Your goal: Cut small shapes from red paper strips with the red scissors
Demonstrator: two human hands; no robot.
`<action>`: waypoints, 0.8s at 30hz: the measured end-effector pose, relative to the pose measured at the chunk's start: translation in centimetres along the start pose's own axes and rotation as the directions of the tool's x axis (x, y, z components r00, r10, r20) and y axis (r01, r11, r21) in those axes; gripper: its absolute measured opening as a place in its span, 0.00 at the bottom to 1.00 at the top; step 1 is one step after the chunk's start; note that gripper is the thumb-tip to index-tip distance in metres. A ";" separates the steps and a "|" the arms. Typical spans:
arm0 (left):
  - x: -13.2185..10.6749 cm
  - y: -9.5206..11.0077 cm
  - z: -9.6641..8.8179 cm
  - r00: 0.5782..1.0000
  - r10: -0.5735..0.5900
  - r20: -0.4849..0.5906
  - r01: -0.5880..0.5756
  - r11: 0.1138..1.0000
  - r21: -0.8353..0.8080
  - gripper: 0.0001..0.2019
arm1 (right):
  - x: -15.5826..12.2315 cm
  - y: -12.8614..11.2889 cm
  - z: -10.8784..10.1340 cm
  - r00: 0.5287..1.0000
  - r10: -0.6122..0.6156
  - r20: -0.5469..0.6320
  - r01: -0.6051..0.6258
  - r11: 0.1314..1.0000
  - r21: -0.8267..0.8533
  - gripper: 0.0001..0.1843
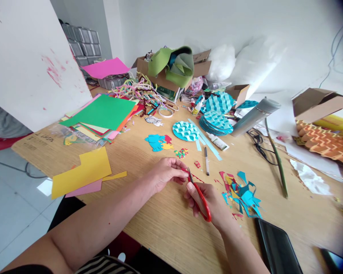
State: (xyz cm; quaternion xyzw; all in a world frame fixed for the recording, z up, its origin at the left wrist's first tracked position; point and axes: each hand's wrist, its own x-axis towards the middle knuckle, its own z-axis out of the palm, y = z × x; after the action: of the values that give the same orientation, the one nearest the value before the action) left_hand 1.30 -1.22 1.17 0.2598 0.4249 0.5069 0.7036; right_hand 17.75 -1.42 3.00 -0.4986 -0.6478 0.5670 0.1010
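Red-handled scissors (203,201) are in my right hand (202,196), their blades pointing up toward my left fingertips. My left hand (170,173) pinches a small red paper piece (185,170) right beside the blades; most of that piece is hidden by the fingers. A thin red paper strip (198,177) shows just beyond the scissors. Past my hands lie blue fish cutouts (154,142), a yellow cutout (167,146) and a heap of tiny coloured paper bits (181,153). A small red cutout (197,164) lies near a pen (207,161).
Paper scraps (242,194) and a black phone (277,245) lie to the right. Yellow paper (94,171) and stacked coloured sheets (103,112) are at left. Farther back are blue patterned discs (185,131), a glue tube (218,141), a grey cylinder (255,116) and a green stem (277,163).
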 end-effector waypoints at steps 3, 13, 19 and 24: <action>-0.1 0.1 0.0 1.000 -0.001 -0.008 0.001 1.000 0.007 0.11 | 0.0 0.0 0.0 1.000 -0.002 -0.001 0.002 1.000 0.005 0.28; -0.1 0.2 0.2 1.000 0.015 -0.017 -0.015 0.999 0.036 0.11 | -0.1 0.1 0.0 1.000 -0.023 -0.003 0.023 1.000 0.010 0.28; -0.2 0.1 0.1 1.000 0.018 -0.024 -0.016 0.998 0.067 0.11 | -0.1 0.1 0.0 1.000 -0.011 -0.006 0.011 1.000 0.014 0.29; -0.2 0.2 0.1 0.999 0.026 -0.026 -0.024 0.996 0.087 0.12 | -0.2 0.0 0.0 1.000 0.004 -0.012 -0.004 1.000 0.018 0.29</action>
State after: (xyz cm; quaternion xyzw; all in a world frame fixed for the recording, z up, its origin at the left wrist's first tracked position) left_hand 1.25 -1.31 1.41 0.2885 0.4527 0.5001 0.6795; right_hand 17.84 -1.56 3.03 -0.5023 -0.6410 0.5702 0.1081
